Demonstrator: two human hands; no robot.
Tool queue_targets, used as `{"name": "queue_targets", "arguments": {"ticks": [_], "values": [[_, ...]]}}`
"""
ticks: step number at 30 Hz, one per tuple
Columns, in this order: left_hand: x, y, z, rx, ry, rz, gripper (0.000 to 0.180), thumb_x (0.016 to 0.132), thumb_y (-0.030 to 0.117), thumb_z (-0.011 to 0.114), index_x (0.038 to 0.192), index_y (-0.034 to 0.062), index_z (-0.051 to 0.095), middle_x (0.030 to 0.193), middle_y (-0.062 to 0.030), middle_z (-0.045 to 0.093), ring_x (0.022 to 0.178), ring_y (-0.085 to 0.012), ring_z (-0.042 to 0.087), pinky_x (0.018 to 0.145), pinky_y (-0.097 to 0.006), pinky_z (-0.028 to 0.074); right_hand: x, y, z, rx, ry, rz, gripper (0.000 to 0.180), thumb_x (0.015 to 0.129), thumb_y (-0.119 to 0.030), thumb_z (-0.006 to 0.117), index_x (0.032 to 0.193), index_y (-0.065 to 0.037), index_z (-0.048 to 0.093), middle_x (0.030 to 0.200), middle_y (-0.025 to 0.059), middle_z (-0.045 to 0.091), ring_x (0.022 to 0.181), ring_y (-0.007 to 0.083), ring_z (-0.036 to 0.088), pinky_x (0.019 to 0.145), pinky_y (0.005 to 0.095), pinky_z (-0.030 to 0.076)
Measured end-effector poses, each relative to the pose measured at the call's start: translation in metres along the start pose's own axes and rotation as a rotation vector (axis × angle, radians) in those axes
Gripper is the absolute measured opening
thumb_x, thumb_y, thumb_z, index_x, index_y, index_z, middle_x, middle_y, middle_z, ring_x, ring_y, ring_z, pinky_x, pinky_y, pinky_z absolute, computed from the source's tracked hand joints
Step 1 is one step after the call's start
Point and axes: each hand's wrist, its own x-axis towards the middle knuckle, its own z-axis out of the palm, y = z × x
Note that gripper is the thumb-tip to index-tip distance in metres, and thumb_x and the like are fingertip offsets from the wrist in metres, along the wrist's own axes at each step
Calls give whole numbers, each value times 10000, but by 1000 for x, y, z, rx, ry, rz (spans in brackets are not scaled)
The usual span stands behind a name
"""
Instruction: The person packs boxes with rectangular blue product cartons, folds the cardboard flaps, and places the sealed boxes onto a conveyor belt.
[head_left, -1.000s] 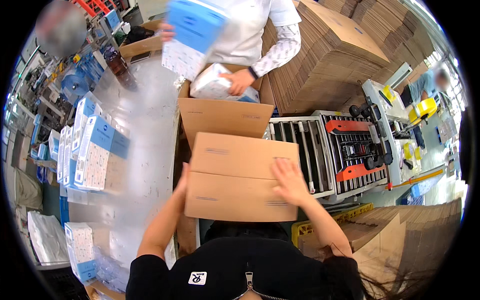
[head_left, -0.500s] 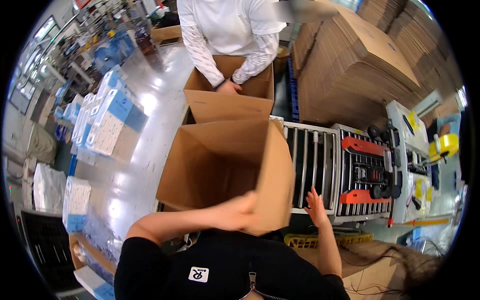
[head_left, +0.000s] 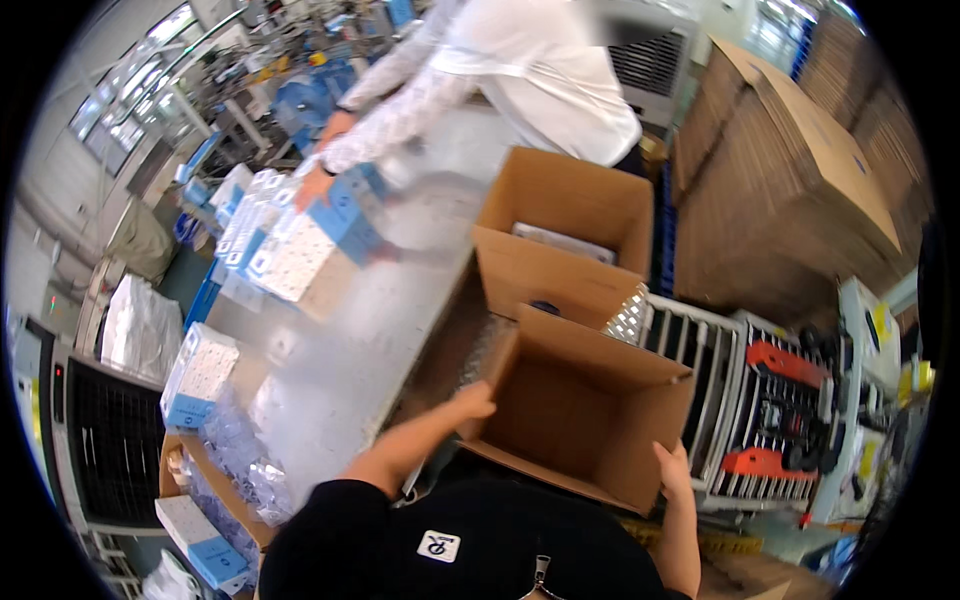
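Note:
An open-topped cardboard box stands right in front of me, tilted a little in the view, with bare brown walls inside. My left hand is closed on its left edge. On the opposite side, my right hand grips the right wall near the front corner, its thumb by the rim. Just beyond stands a second open cardboard box, its near wall close against the first one. A flat, pale package lies inside that second box.
Across the table, a co-worker in white reaches for blue-and-white packs. A roller conveyor with red-ended equipment lies right. Flattened cartons are stacked behind. Clear plastic bags lie left.
The near box has turned and shifted right in view; my right hand, apart from it before, now holds it. The co-worker's hands have left the far box for the packs.

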Motion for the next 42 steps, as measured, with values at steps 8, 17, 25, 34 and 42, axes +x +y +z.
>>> {"name": "queue_targets", "arguments": {"ticks": [8,17,25,34,42], "values": [[-49,-45,-145,-329,467,330,326,824,330,551,1021,82,627,959,-146,639,936,-328,585,807,-417,466,48,-8,96,24,102,-1,475,827,-19,514,1278,-2,365,1166,126,527,1015,235,532,873,346,425],[-96,-430,-418,165,1344,-471,492,827,324,564,1184,-6,485,1212,-223,482,1159,-374,421,982,-454,327,28,-48,129,-1039,576,-471,564,813,-62,567,1319,20,331,1334,183,378,1226,305,377,1023,365,290],[-48,-538,-477,136,1067,-749,657,892,575,292,1358,118,372,1426,-112,313,1347,-239,224,1073,-540,77,41,-110,367,-1402,-183,-743,599,632,-118,700,1173,-14,466,1243,209,437,1157,385,417,976,438,356],[-22,-532,-499,-611,489,-290,735,708,604,628,1096,-20,611,1054,-189,621,982,-249,592,847,-345,444,130,-133,599,-1460,-749,-1296,855,595,-249,757,1340,-115,360,1368,189,337,1248,339,359,1033,459,282],[-52,-410,-399,-482,-15,158,547,735,385,705,1108,1,597,1057,-187,607,1025,-239,563,871,-338,434,132,-143,620,-1639,-1073,-1294,779,698,-266,678,1376,-156,312,1408,165,310,1307,294,304,1051,506,211]]}}
